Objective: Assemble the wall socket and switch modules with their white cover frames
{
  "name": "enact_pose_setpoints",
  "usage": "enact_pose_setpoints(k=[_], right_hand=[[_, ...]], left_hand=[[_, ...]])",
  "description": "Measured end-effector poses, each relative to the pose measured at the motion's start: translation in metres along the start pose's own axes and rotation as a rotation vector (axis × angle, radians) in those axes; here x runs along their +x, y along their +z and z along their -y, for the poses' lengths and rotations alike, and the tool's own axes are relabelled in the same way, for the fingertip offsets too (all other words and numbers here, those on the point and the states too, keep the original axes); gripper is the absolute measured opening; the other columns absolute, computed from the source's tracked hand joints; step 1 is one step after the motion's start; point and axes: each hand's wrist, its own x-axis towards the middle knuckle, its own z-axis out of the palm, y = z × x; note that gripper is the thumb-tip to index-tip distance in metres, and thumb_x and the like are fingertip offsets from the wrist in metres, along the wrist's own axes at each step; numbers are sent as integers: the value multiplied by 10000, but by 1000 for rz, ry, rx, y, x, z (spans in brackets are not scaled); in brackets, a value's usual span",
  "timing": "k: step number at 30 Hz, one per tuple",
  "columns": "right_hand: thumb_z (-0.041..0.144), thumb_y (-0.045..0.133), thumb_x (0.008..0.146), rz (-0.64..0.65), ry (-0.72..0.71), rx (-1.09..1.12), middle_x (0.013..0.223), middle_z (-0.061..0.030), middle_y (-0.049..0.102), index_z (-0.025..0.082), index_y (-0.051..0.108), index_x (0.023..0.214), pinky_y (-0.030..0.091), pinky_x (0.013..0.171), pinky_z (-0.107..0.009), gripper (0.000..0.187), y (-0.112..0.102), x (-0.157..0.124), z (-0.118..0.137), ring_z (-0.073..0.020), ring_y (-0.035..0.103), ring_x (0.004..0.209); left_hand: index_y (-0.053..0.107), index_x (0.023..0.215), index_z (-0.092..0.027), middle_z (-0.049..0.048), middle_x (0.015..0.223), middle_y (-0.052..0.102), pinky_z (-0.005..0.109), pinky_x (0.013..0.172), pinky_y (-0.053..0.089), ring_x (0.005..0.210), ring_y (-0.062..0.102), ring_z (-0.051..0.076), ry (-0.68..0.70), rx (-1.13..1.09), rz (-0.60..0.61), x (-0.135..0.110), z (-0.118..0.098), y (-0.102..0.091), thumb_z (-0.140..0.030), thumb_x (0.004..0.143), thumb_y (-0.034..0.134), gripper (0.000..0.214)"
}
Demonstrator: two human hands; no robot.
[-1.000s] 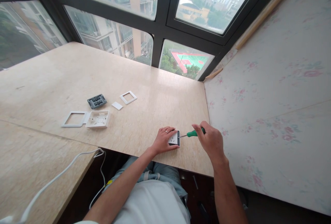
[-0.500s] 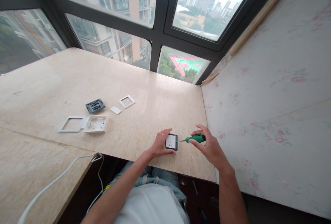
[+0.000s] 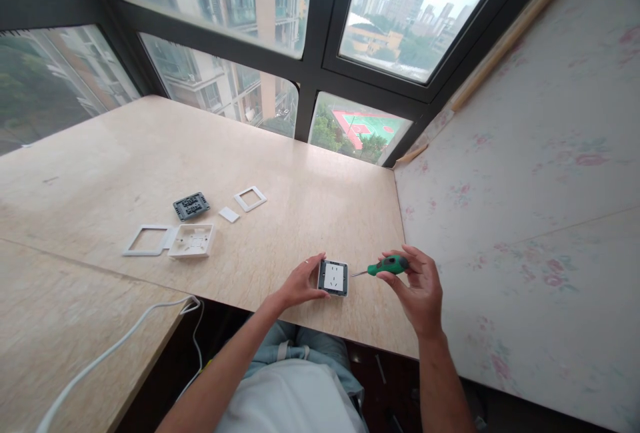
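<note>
A wall socket (image 3: 333,277) with a white face and a dark grey frame sits in a white box near the table's front edge. My left hand (image 3: 301,281) grips its left side, thumb at the near edge and fingers at the far edge. In my right hand (image 3: 419,286) is a green and black screwdriver (image 3: 387,265), held by the handle between thumb and fingers. The shaft points left, and its tip is just off the socket's right edge.
Left on the table (image 3: 290,219) lie a dark grey socket insert (image 3: 191,206), a white mounting box (image 3: 209,246), a white frame (image 3: 131,249), a small white plate (image 3: 229,214) and another frame (image 3: 262,198). A white cable (image 3: 115,341) crosses the lower left. Wallpapered wall (image 3: 525,233) bounds the right.
The screwdriver has drawn back to the right, its tip leaving the socket's face. My left hand has shifted its hold toward the socket's left side. The view has turned slightly.
</note>
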Motion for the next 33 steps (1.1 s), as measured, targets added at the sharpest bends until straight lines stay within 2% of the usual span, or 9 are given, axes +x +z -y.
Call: enact_pose_setpoints(k=[4, 13, 23, 33], right_hand=[[222, 738, 826, 42, -14, 35, 1093, -83, 691, 236, 559, 1194, 578, 893, -437, 409, 16, -3, -7, -234, 708, 973], [219, 668, 885, 142, -33, 30, 1100, -91, 688, 230, 565, 1202, 590, 880, -400, 334, 48, -5, -14, -219, 693, 1001], [227, 630, 909, 205, -76, 13, 1098, -91, 684, 240, 558, 1202, 576, 886, -424, 302, 55, -3, -5, -224, 680, 1005], [194, 626, 903, 237, -82, 23, 1067, -75, 684, 251, 573, 1187, 576, 867, -395, 294, 55, -8, 0, -219, 683, 991]], left_hand=[[368, 1459, -245, 122, 1453, 474, 455, 1123, 354, 1330, 460, 296, 4, 1, -6, 1, -1, -2, -428, 621, 868, 993], [395, 1432, -245, 113, 1427, 502, 444, 1064, 400, 1256, 517, 303, 30, 92, -25, 1, -2, -2, -498, 665, 817, 912], [411, 1418, -254, 105, 1424, 509, 460, 1078, 383, 1270, 507, 319, 22, 130, -30, 0, -3, -1, -536, 673, 790, 882], [435, 1397, -238, 115, 1411, 521, 452, 1073, 390, 1281, 502, 317, 49, 145, -41, 0, -1, 0, -547, 662, 796, 876]])
